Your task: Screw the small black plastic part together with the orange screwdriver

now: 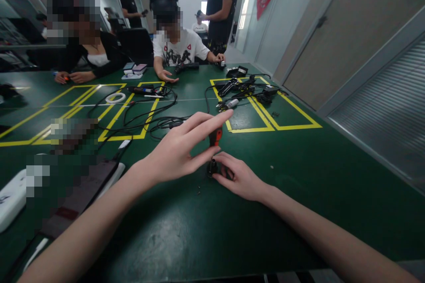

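My left hand (184, 143) is closed around the black and orange handle of a screwdriver (216, 136), held upright with the index finger stretched out over its top. Directly below, a small black cylindrical part (211, 168) stands on the green table, gripped at its right side by the thumb and fingers of my right hand (241, 177). The screwdriver's tip is hard to make out; its lower end is at the top of the black part. A few tiny screws (198, 190) lie on the table just in front of the part.
Yellow tape marks boxes on the green table (332, 177). Black cables and tools (245, 88) lie in the far right box. Another cabled tool (142, 90) and a white ring (115, 98) are at far left. A white power strip (15, 196) is near left. Co-workers sit opposite.
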A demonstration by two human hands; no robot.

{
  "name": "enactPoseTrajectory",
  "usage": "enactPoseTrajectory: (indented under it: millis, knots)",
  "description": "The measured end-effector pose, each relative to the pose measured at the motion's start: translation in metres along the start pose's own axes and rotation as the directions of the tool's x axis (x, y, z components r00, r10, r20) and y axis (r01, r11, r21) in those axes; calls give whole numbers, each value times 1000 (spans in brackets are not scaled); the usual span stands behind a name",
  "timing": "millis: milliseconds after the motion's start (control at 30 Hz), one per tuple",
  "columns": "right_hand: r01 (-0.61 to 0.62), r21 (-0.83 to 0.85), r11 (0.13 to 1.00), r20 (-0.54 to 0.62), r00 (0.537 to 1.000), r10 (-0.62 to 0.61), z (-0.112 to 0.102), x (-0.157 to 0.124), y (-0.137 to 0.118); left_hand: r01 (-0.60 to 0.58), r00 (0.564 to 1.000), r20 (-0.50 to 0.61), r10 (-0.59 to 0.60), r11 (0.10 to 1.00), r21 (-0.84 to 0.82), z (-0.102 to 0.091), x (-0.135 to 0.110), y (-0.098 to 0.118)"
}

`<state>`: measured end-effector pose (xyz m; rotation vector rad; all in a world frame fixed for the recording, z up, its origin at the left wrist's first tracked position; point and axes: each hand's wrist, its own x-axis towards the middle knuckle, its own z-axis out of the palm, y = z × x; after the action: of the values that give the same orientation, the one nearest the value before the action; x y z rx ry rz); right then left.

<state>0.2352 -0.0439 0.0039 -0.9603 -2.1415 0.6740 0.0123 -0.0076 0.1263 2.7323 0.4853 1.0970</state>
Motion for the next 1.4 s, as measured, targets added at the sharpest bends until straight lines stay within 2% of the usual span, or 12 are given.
enactPoseTrajectory:
  millis: [233, 433, 633, 800, 1000, 1233, 1400]
  knots:
    - [20, -5, 1000, -8, 1000, -20, 0, 0, 1, 20, 999, -45, -18, 998, 51, 1, 0, 0]
    - [11, 2, 1000, 12, 1000, -11, -2, 0, 0, 44, 999, 12, -44, 999, -14, -2, 1, 4]
    - [24, 8, 1000, -12, 1000, -24, 0, 0, 1, 51, 999, 8, -51, 997, -52, 1, 1, 1]
    - [7, 9, 1000, 5, 1000, -7, -2, 0, -1, 95, 995, 46, -94, 995, -22, -3, 3, 2]
    - [-2, 8, 1000, 18, 1000, 2, -4, -1, -1, 35, 998, 62, -32, 998, -54, -5, 3, 4]
    - [16, 14, 1000, -13, 1000, -16, -2, -1, 0, 19, 1000, -3, -19, 1000, -9, 1, 0, 2]
    - [3, 14, 1000, 8, 1000, -3, -4, -2, -1, -56, 998, 27, 56, 998, -13, -4, 1, 3]
